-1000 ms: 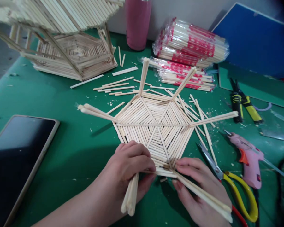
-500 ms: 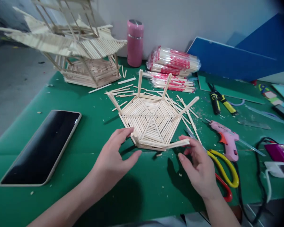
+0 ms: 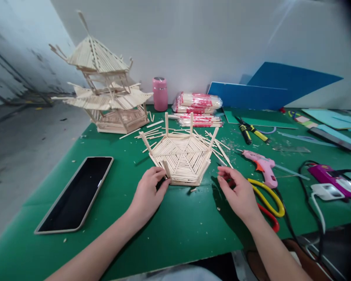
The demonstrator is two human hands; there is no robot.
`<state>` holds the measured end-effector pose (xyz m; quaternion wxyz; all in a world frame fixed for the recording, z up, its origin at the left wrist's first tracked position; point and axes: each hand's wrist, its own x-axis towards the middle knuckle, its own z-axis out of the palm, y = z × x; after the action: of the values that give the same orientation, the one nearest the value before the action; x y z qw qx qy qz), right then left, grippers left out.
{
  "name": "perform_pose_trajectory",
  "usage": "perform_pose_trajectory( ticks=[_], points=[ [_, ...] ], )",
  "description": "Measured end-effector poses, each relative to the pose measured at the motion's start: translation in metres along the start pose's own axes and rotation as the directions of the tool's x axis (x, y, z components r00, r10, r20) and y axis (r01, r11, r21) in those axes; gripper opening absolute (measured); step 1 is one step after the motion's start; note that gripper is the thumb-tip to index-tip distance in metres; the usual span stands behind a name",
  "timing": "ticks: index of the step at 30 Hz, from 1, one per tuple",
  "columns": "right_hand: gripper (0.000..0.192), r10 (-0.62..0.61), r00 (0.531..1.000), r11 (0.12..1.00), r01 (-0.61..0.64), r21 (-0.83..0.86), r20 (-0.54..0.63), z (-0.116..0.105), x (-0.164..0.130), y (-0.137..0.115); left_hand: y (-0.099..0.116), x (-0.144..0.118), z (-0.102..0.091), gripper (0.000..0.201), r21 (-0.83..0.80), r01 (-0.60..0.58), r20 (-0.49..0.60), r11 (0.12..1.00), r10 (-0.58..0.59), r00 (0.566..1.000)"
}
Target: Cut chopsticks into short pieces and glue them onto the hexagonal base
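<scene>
Pale hexagonal stick tray [image 3: 183, 156], posts upright, flat on green mat [image 3: 175, 230]

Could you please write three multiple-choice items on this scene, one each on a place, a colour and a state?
1. Where does the phone lie?
A. left of the stick hexagon
B. on the blue board
C. under the scissors

2. What colour is the glue gun?
A. black
B. pink
C. green

3. How does the right hand stand?
A. shut on the scissors
B. open, holding nothing
C. flat on the phone

Answers: 1 A, the phone lies on the mat left of the hexagon; 2 B, its body is pink; 3 B, its fingers are loosely curled beside the hexagon, gripping nothing.
</scene>
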<state>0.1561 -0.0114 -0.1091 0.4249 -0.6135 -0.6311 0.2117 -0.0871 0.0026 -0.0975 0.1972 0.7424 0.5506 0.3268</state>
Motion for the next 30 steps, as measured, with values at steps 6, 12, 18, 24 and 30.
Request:
perform_pose_trajectory(
  ticks=[6, 12, 18, 24, 30],
  points=[
    [0.022, -0.032, 0.999, 0.998, 0.03, -0.055, -0.034, -0.013, 0.002, -0.003, 0.004, -0.002, 0.005, 0.025, 0.029, -0.055, -0.018, 0.998, 0.055, 0.998],
    [0.02, -0.076, 0.996, 0.996, 0.078, -0.036, 0.048, -0.007, 0.003, -0.014, 0.011, -0.005, 0.01, 0.022, 0.052, -0.064, -0.027, 0.997, 0.065, 0.997],
    [0.024, -0.076, 0.995, 0.997, 0.076, 0.0, 0.059, 0.017, -0.015, -0.023, 0.019, -0.012, 0.014, 0.018, 0.054, -0.036, -0.08, 0.998, 0.04, 0.996],
    [0.027, -0.077, 0.996, 0.997, 0.076, 0.009, 0.047, 0.025, -0.022, -0.021, 0.018, -0.005, 0.012, 0.022, -0.009, -0.059, -0.066, 0.998, 0.058, 0.996],
    [0.025, -0.085, 0.995, 0.996, 0.083, 0.025, 0.053, 0.026, -0.022, -0.021, 0.016, -0.002, 0.011, 0.026, -0.048, -0.069, -0.026, 0.996, 0.068, 0.997]
  ],
)
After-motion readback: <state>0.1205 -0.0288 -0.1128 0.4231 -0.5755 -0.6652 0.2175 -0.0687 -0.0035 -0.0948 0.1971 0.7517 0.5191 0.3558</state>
